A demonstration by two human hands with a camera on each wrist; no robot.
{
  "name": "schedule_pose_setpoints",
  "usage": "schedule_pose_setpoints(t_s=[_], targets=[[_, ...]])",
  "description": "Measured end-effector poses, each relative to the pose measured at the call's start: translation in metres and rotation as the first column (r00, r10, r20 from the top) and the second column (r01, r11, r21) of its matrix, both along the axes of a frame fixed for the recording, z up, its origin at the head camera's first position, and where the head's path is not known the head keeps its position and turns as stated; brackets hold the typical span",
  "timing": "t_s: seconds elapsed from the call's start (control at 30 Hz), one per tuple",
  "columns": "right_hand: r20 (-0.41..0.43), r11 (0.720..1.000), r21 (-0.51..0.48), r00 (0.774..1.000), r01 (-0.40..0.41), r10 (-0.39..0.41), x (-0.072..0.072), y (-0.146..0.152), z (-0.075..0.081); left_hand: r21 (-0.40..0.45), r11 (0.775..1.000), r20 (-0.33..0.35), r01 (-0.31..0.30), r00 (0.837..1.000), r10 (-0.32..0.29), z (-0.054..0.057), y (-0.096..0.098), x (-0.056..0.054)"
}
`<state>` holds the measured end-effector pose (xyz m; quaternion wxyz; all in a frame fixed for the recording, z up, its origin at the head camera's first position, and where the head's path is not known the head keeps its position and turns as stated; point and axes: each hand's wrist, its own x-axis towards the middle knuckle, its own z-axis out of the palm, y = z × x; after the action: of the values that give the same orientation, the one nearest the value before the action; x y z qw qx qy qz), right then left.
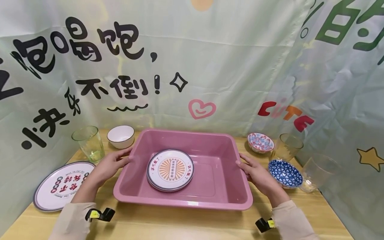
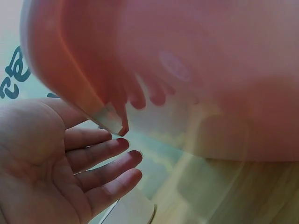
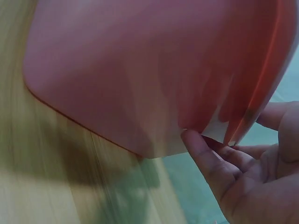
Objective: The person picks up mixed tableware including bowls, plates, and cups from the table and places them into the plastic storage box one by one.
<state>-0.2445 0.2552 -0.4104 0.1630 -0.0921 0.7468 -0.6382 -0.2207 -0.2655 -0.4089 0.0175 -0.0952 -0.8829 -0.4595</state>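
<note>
A pink plastic basin (image 1: 210, 200) sits on the table with a small stack of round white plates (image 1: 171, 170) inside, toward its left. The top plate bears an orange sunburst print. At the basin's left rim is my left hand (image 1: 109, 166), its thumb reaching over the lip. In the left wrist view its other fingers (image 2: 112, 186) extend nearly straight below the rim, apart from the wall. My right hand (image 1: 258, 175) holds the right rim, thumb on top. The right wrist view shows a fingertip (image 3: 191, 140) against the basin's outer wall under the lip.
Left of the basin are a large printed plate (image 1: 57, 186), a green-tinted glass (image 1: 90, 143) and a white bowl (image 1: 121, 137). On the right stand a floral bowl (image 1: 260, 143), a blue patterned bowl (image 1: 285, 173), an amber glass (image 1: 288, 146) and a clear glass (image 1: 318, 173). Printed cloth hangs behind.
</note>
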Motion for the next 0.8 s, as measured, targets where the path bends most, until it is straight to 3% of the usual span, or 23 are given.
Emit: schedule_pose_setpoints(t_s=[0.3, 0.5, 0.67, 0.8], targets=[[-0.006, 0.999, -0.014, 0.999, 0.034, -0.034, 0.003, -0.002, -0.004, 0.043, 0.999, 0.038, -0.017, 0.999, 0.015, -0.004, -0.006, 0.004], [0.002, 0.999, -0.025, 0.999, 0.043, -0.043, 0.004, -0.001, -0.006, -0.068, 0.995, 0.003, -0.070, 0.997, 0.071, 0.005, -0.015, 0.014], [0.020, 0.997, -0.050, 0.999, 0.050, -0.049, 0.003, -0.001, -0.009, -0.190, 0.976, -0.071, -0.107, 0.993, 0.095, 0.007, -0.029, 0.019], [0.021, 0.997, -0.063, 0.999, 0.049, -0.048, 0.002, 0.000, -0.009, -0.234, 0.965, -0.080, -0.119, 0.991, 0.103, 0.008, -0.040, 0.024]])
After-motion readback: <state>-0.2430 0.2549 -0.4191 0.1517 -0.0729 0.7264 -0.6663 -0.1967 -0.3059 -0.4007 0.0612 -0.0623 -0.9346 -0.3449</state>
